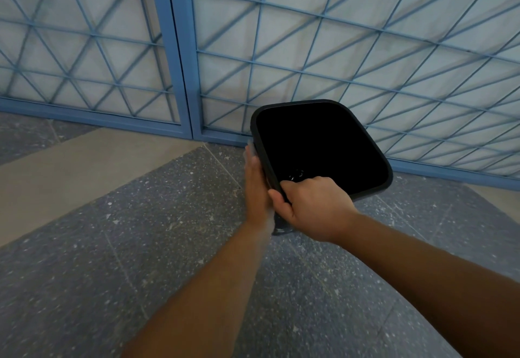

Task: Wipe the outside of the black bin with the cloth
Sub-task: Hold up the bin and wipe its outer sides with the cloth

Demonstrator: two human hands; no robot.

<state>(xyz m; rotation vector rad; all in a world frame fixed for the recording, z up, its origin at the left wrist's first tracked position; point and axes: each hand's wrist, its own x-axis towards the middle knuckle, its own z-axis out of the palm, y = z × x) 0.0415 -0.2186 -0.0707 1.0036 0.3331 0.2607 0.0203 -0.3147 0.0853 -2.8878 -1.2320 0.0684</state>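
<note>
Bin: the black, square-mouthed plastic bin (320, 144) is sitting right of centre in the frame, its open mouth facing the camera, so its outer walls are mostly hidden behind the rim.

Right hand: the right hand (315, 206) is gripping the bin's near corner, fingers curled over the rim into the opening and thumb on the outside; this is probably steadying the bin so it is not sliding away under the wiping pressure.

Left hand: the left hand (257, 186) is lying with straight fingers flat along the bin's left outer wall, blurred, which suggests it is stroking along that side.

Cloth: a pale grey cloth (281, 227) is only peeking out below the left palm and again near the fingertips; it appears to be pressed between palm and wall, which would spread the pressure over a wide strip.

Setting: the bin is standing over a speckled grey stone floor (140, 231), close to a blue metal lattice gate (180, 48) filling the upper frame.

Progress: the left wall is being worked; whether the other walls are clean cannot be told.
</note>
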